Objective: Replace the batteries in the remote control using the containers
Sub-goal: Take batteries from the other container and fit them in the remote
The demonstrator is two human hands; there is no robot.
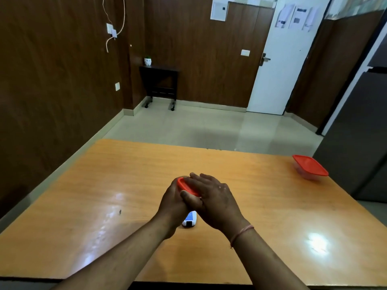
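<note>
Both hands, left hand (173, 198) and right hand (211, 197), have fingers clamped on small red-lidded plastic container (186, 186) above white remote control (190, 220) on glossy wooden worktop (104, 185); lid popping suddenly could scatter batteries.

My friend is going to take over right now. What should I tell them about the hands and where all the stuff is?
Left hand: cupped around the side of the small container with the red lid, holding it above the table.
Right hand: palm and fingers pressed over that lid; whether it is opening or closing it can't be told.
Remote control: lying on the table just under the hands, mostly hidden.
Second red-lidded container: far right of the table, lid on, untouched.
Done: can't tell, no batteries visible.
Left: swap the batteries in the remote, using the containers.
</note>
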